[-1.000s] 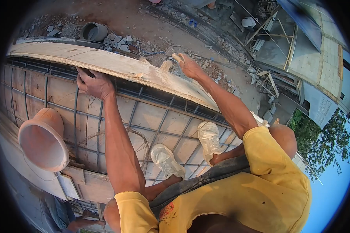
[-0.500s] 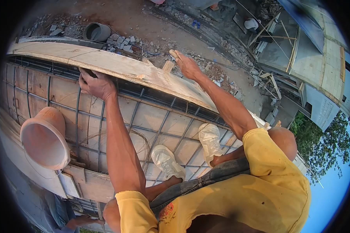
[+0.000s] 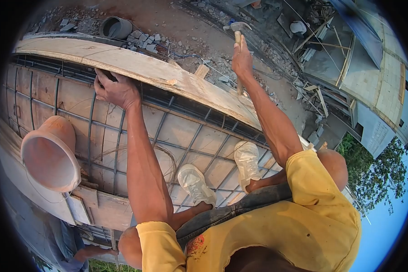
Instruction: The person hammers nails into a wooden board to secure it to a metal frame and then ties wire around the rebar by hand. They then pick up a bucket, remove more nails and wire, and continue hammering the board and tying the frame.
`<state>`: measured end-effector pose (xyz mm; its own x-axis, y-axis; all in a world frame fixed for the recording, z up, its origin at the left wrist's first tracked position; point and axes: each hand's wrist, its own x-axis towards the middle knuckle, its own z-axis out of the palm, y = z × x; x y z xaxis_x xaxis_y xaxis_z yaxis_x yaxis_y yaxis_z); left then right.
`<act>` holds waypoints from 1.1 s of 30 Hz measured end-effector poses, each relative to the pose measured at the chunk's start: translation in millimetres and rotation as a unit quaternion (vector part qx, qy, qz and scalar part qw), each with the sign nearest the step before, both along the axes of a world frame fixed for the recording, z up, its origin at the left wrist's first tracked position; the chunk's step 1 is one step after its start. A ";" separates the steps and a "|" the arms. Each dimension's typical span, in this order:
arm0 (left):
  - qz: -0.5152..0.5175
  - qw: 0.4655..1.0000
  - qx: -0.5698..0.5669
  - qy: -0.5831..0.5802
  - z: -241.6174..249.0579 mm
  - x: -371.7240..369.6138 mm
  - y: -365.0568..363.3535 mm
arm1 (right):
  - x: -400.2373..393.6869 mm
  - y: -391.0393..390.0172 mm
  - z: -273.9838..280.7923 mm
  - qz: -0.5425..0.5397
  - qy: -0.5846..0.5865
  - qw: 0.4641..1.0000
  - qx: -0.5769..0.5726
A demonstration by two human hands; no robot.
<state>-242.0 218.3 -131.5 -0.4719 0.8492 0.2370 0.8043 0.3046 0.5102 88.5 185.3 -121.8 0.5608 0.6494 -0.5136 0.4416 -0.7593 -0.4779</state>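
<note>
My right hand point(image 3: 242, 61) is wrapped round the wooden handle of a hammer point(image 3: 237, 28), raised beyond the board's far side with the metal head uppermost. My left hand point(image 3: 118, 90) is at the near edge of a long plywood board point(image 3: 136, 63), fingers curled against it; part of the grip is hidden beneath the edge. Small wood pieces, among them a short block point(image 3: 201, 71), stick out along the board. Below the left hand runs a grid of steel rebar point(image 3: 91, 118) over wooden panels.
An orange-brown bucket point(image 3: 50, 156) lies tilted on the left. My shoes point(image 3: 195, 183) stand on the rebar grid. Loose tie wire point(image 3: 167, 158) curls near them. Far below are a round container point(image 3: 116, 28) and rubble point(image 3: 143, 43). Another person's arm point(image 3: 95, 251) shows at lower left.
My right hand has swung upward and to the right from near the wood block, bringing the hammer head into plain view. My left hand stays at the board's edge.
</note>
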 end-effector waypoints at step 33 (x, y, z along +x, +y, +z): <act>0.012 0.999 -0.010 -0.038 6.6 4.0 1.5 | 14.3 -5.4 -34.3 0.176 0.003 0.984 0.040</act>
<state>-238.1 219.9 -124.8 -0.5087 0.8414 0.1824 0.7555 0.3347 0.5632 102.9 179.9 -156.0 0.2909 0.8408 -0.4566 0.6671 -0.5203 -0.5331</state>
